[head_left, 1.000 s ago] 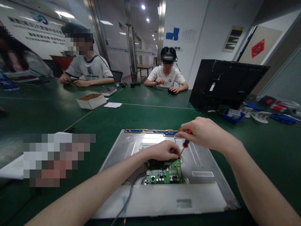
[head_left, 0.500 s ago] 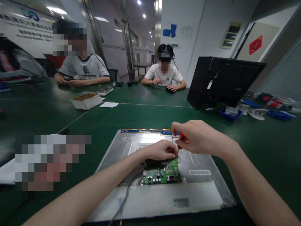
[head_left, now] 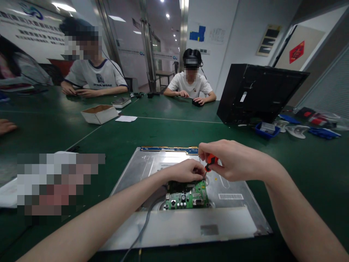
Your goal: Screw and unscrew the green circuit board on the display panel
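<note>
My right hand (head_left: 229, 160) is closed around the red and black handle of a screwdriver (head_left: 211, 160). Its thin shaft slants down to the upper right corner of a green circuit board (head_left: 188, 198). My left hand (head_left: 189, 170) rests at the board's far edge with fingers curled close to the screwdriver tip; whether they pinch anything is hidden. Beneath the board lies a flat metal display panel (head_left: 231, 193), with a narrow blue circuit strip (head_left: 169, 150) along its far edge. A grey cable (head_left: 145, 225) runs from the board's left side toward me.
On the green table (head_left: 163, 133) stand a white open box (head_left: 99, 115) and a black monitor (head_left: 259, 94). Near the monitor sits a blue tray (head_left: 267, 130) with small items. Two people work across the table; another hand (head_left: 7, 126) shows at far left.
The screwdriver handle has turned slightly in my right hand, its tip staying at the board corner. My left hand keeps its place. Another person's hand has appeared at the far left.
</note>
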